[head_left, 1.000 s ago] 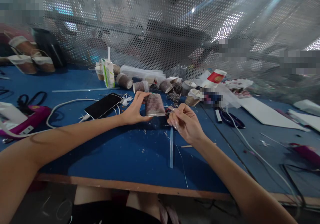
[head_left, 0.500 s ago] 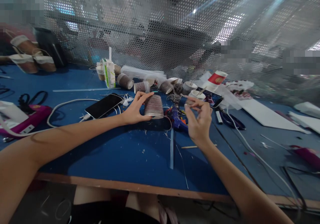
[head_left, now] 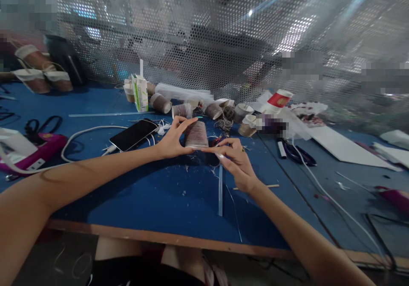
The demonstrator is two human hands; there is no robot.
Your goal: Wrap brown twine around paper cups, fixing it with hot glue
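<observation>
A cup wrapped in brownish-pink cord (head_left: 196,134) is upside down, its wide rim toward me, just above the table. My left hand (head_left: 174,139) grips it from the left, fingers over the top and thumb at the rim. My right hand (head_left: 234,162) reaches in from the right, its index fingertip at the rim near my left thumb. Its thumb and fingers are drawn close together; anything thin between them is too small to make out. Behind that hand, a blue tool with red parts is mostly hidden.
Several cord-wrapped cups (head_left: 182,110) lie at the back, near tangled cord (head_left: 227,119). To the left are a phone (head_left: 133,134) with a white cable and a purple power strip (head_left: 53,145). A clear strip (head_left: 220,190) and thin stick (head_left: 273,186) lie in front.
My right hand has come down and left from beside the cup to its rim, uncovering a cup behind it. My left hand still grips the wrapped cup in the same place.
</observation>
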